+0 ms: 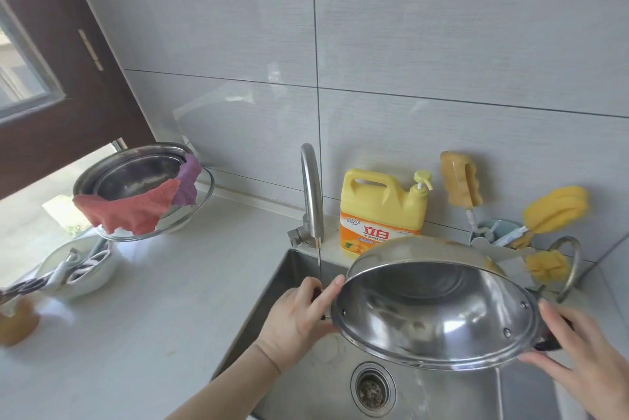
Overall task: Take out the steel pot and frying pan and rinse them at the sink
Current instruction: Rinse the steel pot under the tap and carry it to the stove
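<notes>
A shiny steel pot (439, 310) hangs tilted over the sink (299, 382), its open mouth turned toward me. My left hand (299, 317) grips the dark handle at its left rim. At the pot's right side my right hand (585, 351) holds the other black handle. A thin stream of water runs from the curved steel faucet (312, 195) down just left of the pot, by my left fingers. No frying pan is in view.
A yellow dish-soap jug (381, 212) stands behind the sink. Sponge brushes (554, 208) sit in a holder at the back right. On the left counter are steel bowls draped with red and purple cloths (136, 208) and a white bowl of utensils (78, 273).
</notes>
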Available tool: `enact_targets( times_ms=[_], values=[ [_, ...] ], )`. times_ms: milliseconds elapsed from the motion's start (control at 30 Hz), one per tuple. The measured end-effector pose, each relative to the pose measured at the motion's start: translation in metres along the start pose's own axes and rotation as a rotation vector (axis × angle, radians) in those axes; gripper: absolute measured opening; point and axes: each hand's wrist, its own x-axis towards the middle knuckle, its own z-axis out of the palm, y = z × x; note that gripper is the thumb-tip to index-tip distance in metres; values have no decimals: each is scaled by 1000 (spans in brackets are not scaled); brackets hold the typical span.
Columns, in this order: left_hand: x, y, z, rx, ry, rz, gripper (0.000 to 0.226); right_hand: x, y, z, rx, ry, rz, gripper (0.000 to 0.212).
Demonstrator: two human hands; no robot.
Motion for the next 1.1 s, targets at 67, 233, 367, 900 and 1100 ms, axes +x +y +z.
enact_targets(
  times_ms=[67, 233, 367, 900, 1100],
  values=[
    [1, 0, -2, 6, 15, 18, 96, 0, -3, -2, -18, 4, -19, 70],
    [-3, -4, -5, -1, 14, -8, 82, 4, -7, 1, -8, -3, -73, 69],
    [-14, -13, -9, -16, -52, -63, 93, 10, -12, 9, -24, 6, -59, 69],
    [-87, -81, -38, -36, -240, -396, 93, 68, -42, 102, -21, -324, -125, 133],
    [-106, -96, -68, -93, -241, -504, 77, 93, -71, 138, 36, -331, -219, 130]
  ],
)
